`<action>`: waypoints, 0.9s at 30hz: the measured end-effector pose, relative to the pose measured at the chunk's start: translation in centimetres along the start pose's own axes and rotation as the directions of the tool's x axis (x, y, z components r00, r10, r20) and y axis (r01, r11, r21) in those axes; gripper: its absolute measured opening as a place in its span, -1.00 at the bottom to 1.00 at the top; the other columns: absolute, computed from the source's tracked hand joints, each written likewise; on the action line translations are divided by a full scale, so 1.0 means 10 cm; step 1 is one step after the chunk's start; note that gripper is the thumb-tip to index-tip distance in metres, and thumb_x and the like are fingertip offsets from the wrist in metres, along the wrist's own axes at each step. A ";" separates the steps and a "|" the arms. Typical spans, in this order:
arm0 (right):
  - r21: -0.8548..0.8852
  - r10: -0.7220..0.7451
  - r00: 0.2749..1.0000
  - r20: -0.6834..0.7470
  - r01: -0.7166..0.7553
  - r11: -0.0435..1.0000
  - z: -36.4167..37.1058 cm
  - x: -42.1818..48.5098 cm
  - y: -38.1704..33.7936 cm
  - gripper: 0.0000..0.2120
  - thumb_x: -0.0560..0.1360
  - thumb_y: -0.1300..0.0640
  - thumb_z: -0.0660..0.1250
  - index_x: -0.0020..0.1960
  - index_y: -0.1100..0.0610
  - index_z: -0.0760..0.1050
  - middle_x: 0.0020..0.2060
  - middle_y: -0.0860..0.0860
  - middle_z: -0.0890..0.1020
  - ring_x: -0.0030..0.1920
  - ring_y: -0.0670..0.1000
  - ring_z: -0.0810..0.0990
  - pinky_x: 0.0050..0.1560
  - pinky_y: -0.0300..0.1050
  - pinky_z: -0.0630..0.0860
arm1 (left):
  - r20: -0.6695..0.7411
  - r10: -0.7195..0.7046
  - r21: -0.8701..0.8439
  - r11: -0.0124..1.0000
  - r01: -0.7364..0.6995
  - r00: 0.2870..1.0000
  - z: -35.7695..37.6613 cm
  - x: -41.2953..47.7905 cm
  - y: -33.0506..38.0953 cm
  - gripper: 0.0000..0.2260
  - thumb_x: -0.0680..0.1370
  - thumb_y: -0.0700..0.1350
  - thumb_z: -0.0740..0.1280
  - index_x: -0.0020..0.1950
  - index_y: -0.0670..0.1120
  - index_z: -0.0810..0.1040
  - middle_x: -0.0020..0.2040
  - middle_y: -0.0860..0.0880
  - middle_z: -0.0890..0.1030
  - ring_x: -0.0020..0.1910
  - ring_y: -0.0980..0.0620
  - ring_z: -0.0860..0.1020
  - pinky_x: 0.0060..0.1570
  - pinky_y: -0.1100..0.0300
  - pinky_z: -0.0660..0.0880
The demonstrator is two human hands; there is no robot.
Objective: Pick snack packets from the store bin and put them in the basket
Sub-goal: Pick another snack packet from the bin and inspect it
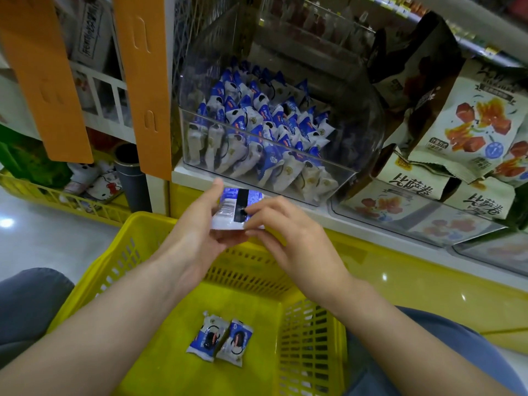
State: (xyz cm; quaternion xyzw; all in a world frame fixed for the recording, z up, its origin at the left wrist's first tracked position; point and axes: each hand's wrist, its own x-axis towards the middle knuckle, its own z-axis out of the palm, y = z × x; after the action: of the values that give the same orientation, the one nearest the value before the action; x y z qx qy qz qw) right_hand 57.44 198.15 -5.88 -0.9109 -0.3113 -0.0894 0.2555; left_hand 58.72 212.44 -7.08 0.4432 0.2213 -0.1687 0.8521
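Packet [233,205] held in both hands above the basket [134,227], just in front of the bin [360,130].
Left hand [197,227] wraps curled fingers round its left side; right hand [294,241] pinches the right edge; two packets [220,338] lie in the basket; best to lower it, free the right first, and release low beside those two.

A single wide-angle view from the person's head faces forward and steeply down. It sits close above the forearms, which enter from the bottom corners. The left hand [200,224] and right hand [288,235] meet at frame centre. The yellow basket [128,252] fills the lower middle, and the clear store bin [357,124] the upper middle.
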 end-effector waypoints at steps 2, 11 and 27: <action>0.016 -0.010 1.000 0.016 0.010 1.000 0.02 -0.01 0.00 -0.85 0.52 0.07 0.27 -0.01 0.13 0.54 0.04 0.01 0.55 0.08 -0.03 0.53 0.03 -0.07 0.50 | -0.008 0.080 0.050 0.996 -0.080 0.997 0.00 -0.02 -0.01 -0.78 0.56 -0.08 0.25 0.07 -0.19 0.56 -0.23 -0.08 0.66 -0.30 0.05 0.61 -0.21 0.15 0.57; 0.603 0.558 0.821 0.123 -0.508 0.615 0.06 0.03 -0.01 -0.78 0.59 0.09 0.12 0.23 -0.01 0.25 -0.09 -0.12 0.49 -0.19 -0.29 0.55 -0.20 -0.30 0.55 | 0.120 0.336 0.440 0.825 -0.353 0.934 0.02 -0.08 -0.07 -0.84 0.54 -0.09 0.29 0.09 0.08 0.56 -0.05 0.06 0.66 -0.12 0.24 0.61 -0.18 0.41 0.47; 0.807 0.604 0.725 0.330 -0.549 0.217 0.04 0.05 0.04 -0.74 0.58 0.13 0.19 0.20 0.25 0.42 -0.03 0.13 0.67 -0.10 0.00 0.64 -0.07 -0.09 0.60 | 0.312 0.558 0.751 0.350 -0.560 0.769 -0.02 -0.03 -0.17 -0.50 0.45 -0.05 0.40 0.35 0.09 0.35 0.11 0.20 0.48 0.07 0.22 0.46 0.11 0.32 0.39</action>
State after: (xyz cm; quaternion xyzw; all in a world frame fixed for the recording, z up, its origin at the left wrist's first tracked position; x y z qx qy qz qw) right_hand 58.13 198.33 -6.21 -0.6938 0.0557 0.1569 0.7006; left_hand 57.60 211.71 -8.25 0.8290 -0.0468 0.0497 0.5550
